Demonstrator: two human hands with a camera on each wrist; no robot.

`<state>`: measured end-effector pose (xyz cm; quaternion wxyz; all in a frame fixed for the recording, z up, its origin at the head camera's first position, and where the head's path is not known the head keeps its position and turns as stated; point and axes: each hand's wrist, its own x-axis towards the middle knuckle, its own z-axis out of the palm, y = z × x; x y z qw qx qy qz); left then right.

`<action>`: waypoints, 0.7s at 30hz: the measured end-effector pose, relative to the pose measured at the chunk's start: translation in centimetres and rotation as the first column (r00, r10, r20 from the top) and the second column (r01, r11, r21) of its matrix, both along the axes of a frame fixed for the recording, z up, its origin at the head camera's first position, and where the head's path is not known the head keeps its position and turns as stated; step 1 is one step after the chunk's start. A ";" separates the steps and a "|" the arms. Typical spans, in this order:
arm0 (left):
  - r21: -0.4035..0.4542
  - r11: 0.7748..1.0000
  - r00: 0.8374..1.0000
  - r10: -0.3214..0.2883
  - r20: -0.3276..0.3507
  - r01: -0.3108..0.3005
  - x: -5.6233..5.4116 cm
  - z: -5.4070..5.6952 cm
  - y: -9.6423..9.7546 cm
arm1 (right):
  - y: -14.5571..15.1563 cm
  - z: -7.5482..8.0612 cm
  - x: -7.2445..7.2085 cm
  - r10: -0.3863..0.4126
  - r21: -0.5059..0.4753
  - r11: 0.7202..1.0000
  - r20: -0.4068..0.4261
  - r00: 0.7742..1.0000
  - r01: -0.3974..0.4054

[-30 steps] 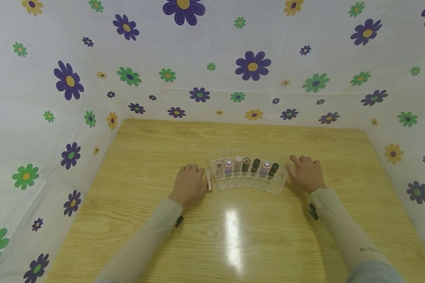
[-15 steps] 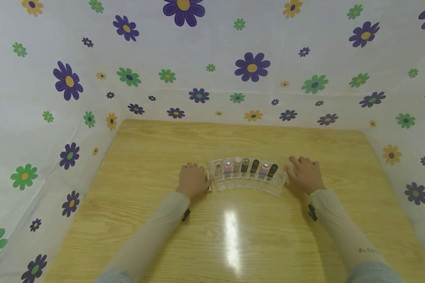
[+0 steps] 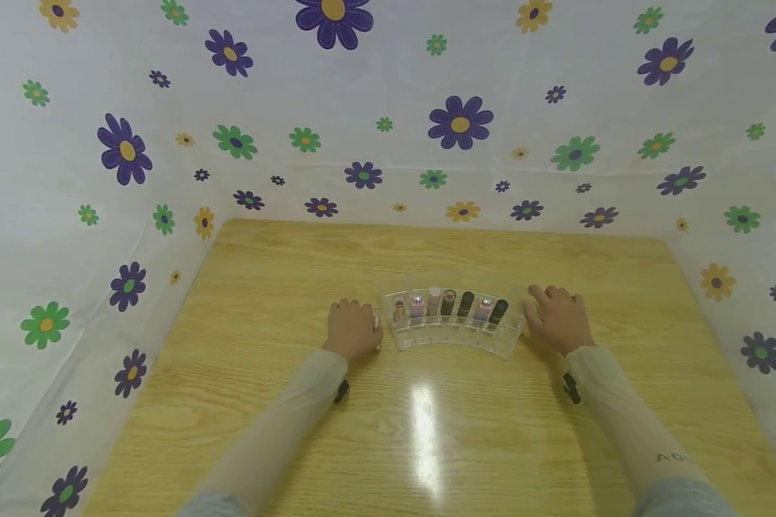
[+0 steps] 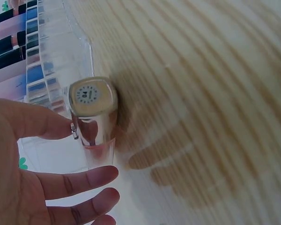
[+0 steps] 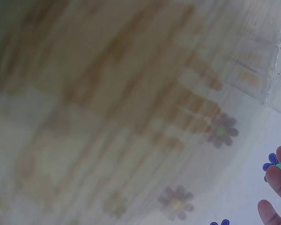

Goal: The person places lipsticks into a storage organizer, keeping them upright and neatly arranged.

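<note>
My left hand [image 3: 352, 330] is at the left end of a clear acrylic lipstick holder [image 3: 453, 336]. It pinches a lipstick [image 4: 92, 112] with a gold base marked 04 and a clear cap end; the thumb lies along one side, and the other fingers reach past the cap. From the head view only a sliver of this lipstick shows beside the thumb. Several lipsticks stand in the holder's back row, among them a black tube [image 3: 499, 311] and a pink one [image 3: 417, 304]. My right hand [image 3: 559, 319] rests by the holder's right end, fingers loosely bent, thumb right at its edge.
The wooden table [image 3: 284, 258] is glossy and mirrors the hands. A white cloth [image 3: 401, 79] with printed flowers encloses it at the back and both sides. Lower tiers of the holder face the person.
My left hand has moved slightly right and closed its thumb and fingers on the lipstick that lay beside the holder, shifting it a little left. The right hand stays in place.
</note>
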<state>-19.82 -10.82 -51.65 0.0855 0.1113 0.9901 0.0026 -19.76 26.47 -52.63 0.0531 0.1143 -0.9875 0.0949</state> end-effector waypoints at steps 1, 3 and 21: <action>0.003 1.000 1.000 0.002 0.002 -0.002 -0.1 -0.1 0.0 | 0.0 0.0 0.0 0.000 0.001 1.000 0.004 1.000 0.000; 0.007 1.000 1.000 0.004 0.001 -0.004 -0.2 -0.4 0.1 | -0.1 0.1 0.0 0.000 0.001 1.000 0.008 1.000 0.000; 0.045 0.998 0.999 0.036 -0.015 -0.035 -0.3 -0.7 0.3 | -0.1 0.0 -0.1 -0.007 -0.018 1.000 -0.005 1.000 0.007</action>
